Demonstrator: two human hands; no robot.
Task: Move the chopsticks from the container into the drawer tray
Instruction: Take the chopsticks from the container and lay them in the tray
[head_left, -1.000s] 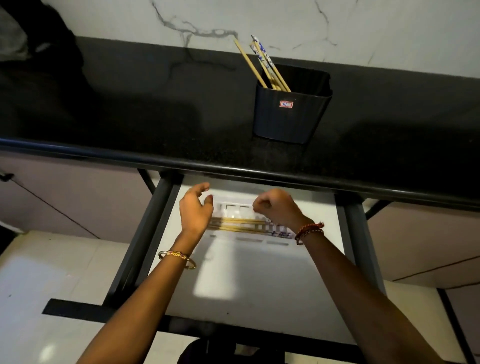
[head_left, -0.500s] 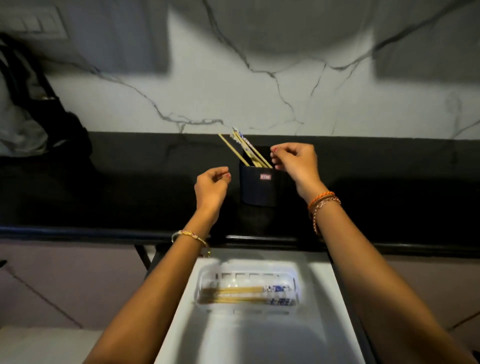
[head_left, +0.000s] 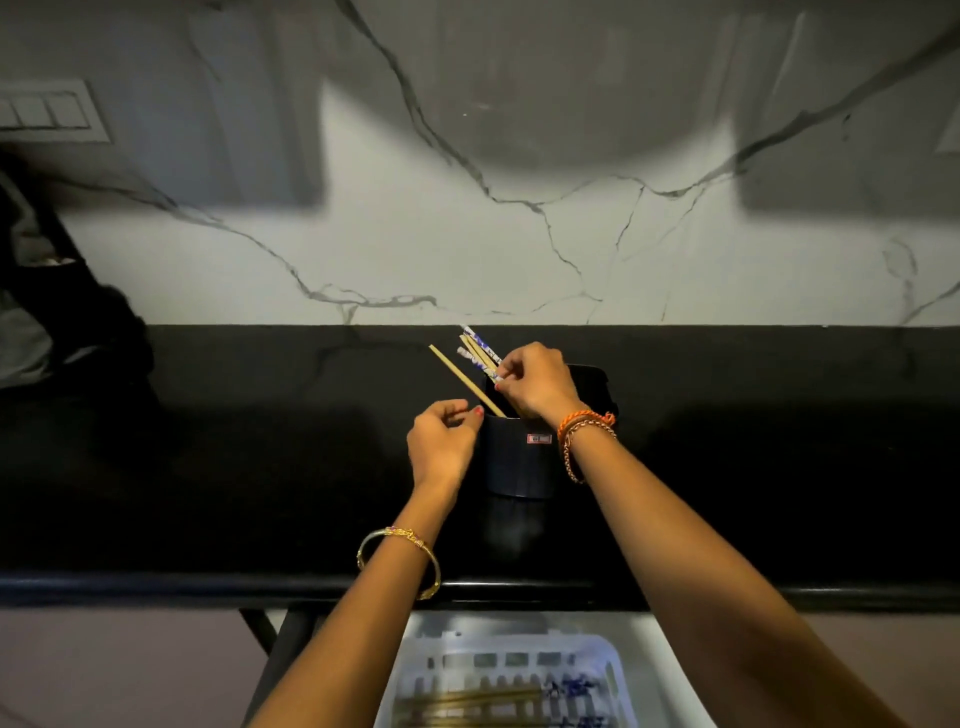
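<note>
A dark container (head_left: 517, 457) stands on the black countertop (head_left: 260, 467), with several wooden chopsticks (head_left: 465, 379) leaning out of it to the upper left, some with blue-and-white patterned tops. My right hand (head_left: 535, 382) is over the container's mouth, its fingers pinched around the patterned chopsticks. My left hand (head_left: 441, 441) rests against the container's left side, fingers curled, holding nothing that I can see. Below the counter's edge a white slotted tray (head_left: 608, 670) sits in the open drawer and holds several chopsticks lying flat.
A white marble wall with dark veins rises behind the counter. A dark bag or cloth (head_left: 57, 322) sits at the far left of the counter. A switch plate (head_left: 49, 111) is on the wall at upper left. The drawer's dark frame (head_left: 291, 639) runs along the tray's left.
Both hands rose from the drawer tray to the container. My right hand has now closed on the patterned chopsticks, and my left hand has come against the container's side.
</note>
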